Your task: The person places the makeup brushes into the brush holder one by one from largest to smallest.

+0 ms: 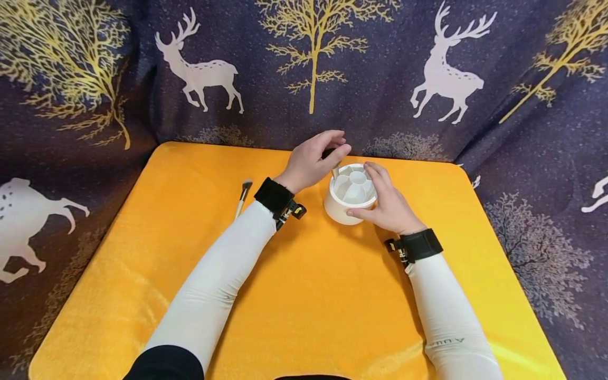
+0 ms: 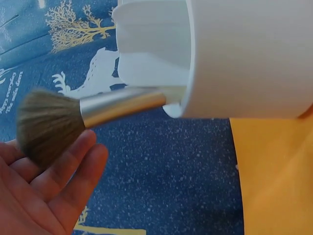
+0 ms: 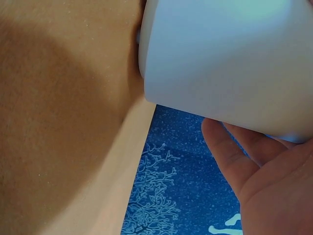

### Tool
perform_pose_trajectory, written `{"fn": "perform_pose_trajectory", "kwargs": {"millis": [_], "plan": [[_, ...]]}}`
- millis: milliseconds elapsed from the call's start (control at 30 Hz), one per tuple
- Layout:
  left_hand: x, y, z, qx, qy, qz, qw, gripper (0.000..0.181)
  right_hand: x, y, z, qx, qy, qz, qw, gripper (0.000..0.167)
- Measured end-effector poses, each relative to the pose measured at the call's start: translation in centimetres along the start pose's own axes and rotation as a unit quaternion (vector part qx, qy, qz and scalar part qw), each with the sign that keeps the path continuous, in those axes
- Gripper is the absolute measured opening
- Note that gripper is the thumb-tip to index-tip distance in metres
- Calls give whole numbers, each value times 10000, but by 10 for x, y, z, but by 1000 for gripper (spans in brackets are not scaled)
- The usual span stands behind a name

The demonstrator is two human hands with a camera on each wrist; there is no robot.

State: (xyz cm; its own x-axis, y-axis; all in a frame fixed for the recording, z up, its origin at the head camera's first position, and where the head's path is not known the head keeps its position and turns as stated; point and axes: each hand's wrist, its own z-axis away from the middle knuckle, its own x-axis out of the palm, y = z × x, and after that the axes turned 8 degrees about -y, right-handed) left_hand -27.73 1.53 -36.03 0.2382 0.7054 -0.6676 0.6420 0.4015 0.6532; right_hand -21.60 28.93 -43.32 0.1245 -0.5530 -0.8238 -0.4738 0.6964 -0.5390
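A dark cloth (image 1: 366, 95) with white deer and yellow trees is hanging at the far side and spreading along the left and right of the yellow table (image 1: 304, 316). Two white sleeves (image 1: 204, 287) are reaching in from the near edge, a dark upper part showing on the left one. The left hand (image 1: 311, 161) and right hand (image 1: 391, 206) are meeting over the far part of the table, slightly right of its middle. There a round white holder (image 1: 338, 210) is standing upright, its top divided into compartments around a central ring. The right hand is gripping the holder from the right, its thumb lying across the near side and its fingers along the far right side. Black bands (image 1: 274, 196) with small cameras are circling both wrists. A thick brush (image 2: 117, 105) is leaning in a left-hand compartment, handle down, its brown bristles sticking up. The left hand is holding its fingers loosely spread around those bristles, not clenching. A slimmer brush (image 1: 243, 198) is lying left of the left wrist, dark bristles pointing far, its near end running behind the sleeve.
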Motion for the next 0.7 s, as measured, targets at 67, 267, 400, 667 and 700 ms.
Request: {"fn": "perform_pose_trajectory", "kwargs": {"millis": [67,267,400,667,700], "plan": [[-3,-1,2,-83,3,0,10000,58,0,0,0,-1,2,-4,10000,124],[-12,-10,10,-371,130,-78,9992,56,0,0,0,14,1,-32,10000,125],[-20,-18,19,-554,264,-82,9981,56,1,1,-1,18,22,-33,10000,125],[-41,-37,42,-714,346,-23,9968,53,1,-1,0,13,-1,-45,10000,125],[-43,-39,44,-727,351,-36,9967,52,1,-1,-1,11,-7,-46,10000,125]]}}
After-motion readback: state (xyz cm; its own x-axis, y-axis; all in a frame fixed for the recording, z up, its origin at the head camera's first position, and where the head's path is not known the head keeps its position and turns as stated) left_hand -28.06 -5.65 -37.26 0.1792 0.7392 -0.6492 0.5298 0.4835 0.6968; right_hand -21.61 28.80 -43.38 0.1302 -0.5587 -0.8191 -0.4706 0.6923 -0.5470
